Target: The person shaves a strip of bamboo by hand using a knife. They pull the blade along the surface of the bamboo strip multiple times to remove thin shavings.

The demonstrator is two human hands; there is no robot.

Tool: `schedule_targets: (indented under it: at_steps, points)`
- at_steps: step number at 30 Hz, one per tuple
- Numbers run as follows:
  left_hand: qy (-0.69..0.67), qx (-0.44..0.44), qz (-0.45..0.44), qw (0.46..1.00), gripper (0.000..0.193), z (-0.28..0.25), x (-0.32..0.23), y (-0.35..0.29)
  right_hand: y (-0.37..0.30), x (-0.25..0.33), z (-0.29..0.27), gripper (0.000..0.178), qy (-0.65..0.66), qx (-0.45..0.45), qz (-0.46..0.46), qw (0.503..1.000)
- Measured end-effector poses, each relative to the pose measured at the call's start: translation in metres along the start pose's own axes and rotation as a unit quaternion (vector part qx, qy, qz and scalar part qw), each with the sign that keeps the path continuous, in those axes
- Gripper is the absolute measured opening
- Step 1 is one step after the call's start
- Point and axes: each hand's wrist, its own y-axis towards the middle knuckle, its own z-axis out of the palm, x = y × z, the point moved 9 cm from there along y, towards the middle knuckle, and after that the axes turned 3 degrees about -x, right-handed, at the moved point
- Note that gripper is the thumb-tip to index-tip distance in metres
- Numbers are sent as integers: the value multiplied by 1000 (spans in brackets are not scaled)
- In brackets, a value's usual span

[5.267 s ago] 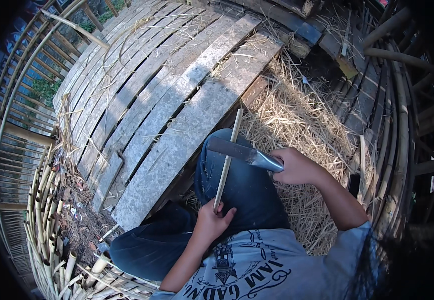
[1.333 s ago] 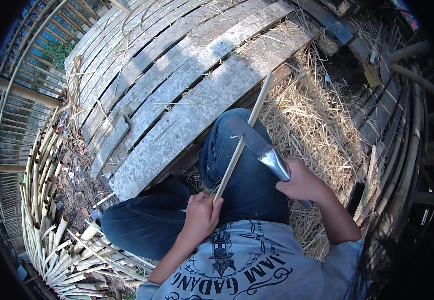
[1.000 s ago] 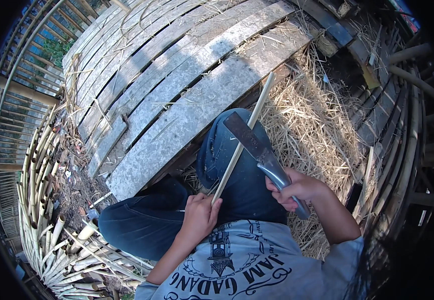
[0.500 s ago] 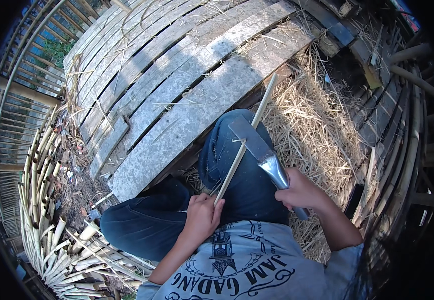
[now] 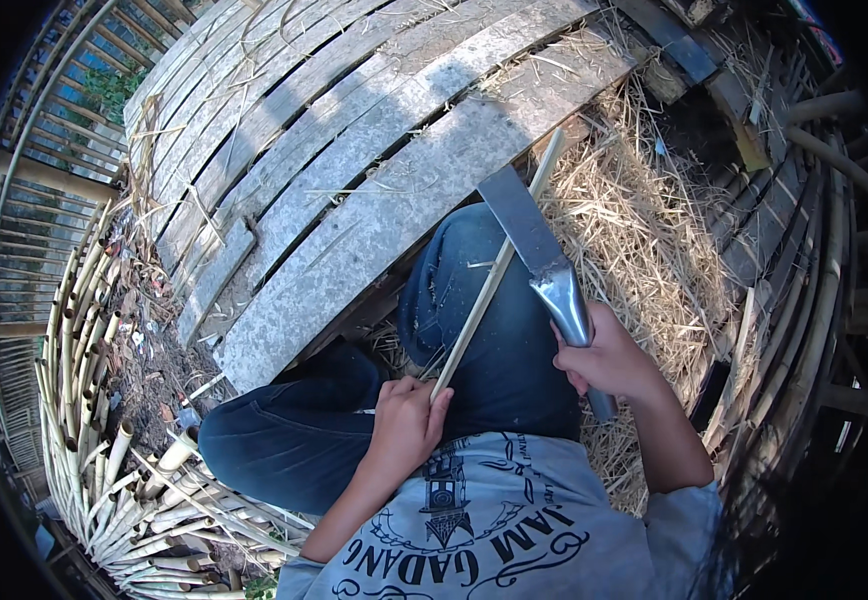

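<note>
My left hand (image 5: 404,419) is closed round the lower end of a thin bamboo strip (image 5: 482,302). The strip slants up to the right across my raised knee, its far end beside the planks. A thin sliver stands out from its side about midway. My right hand (image 5: 606,352) grips the metal handle of a broad, square-ended machete (image 5: 526,225). The blade lies over the upper part of the strip and hides a piece of it; whether they touch I cannot tell.
A platform of grey planks (image 5: 374,235) lies ahead, with gaps between its boards. Pale shavings (image 5: 644,240) are heaped to my right. Many cut bamboo poles (image 5: 169,520) are stacked at lower left, below a slatted bamboo fence (image 5: 49,220). A loose board (image 5: 216,282) rests on the platform's left end.
The machete has moved up and slightly right along the strip, away from my left hand. My left hand and the strip stay nearly in place.
</note>
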Motion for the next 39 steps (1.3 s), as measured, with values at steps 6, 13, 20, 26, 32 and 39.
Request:
schedule_targets:
  at_steps: [6,13,20,26,32,39]
  points:
    - [9,16,8,1000,18,6,-2,2,-4,-18,2,11,-126,35,65,989]
    - [-4,7,-3,1000,18,3,2,2,6,-41,24,16,34,181,114,976]
    - [-1,8,-3,1000,17,3,1,1,0,-10,10,18,127,76,45,988]
    - [7,6,2,1000,16,5,-1,3,1,-22,11,19,-119,54,68,989]
    - [1,5,-3,1000,16,4,1,3,-2,-41,31,20,138,266,161,940]
    - [5,-18,11,1000,20,2,-3,4,7,-20,-2,15,16,7,42,999]
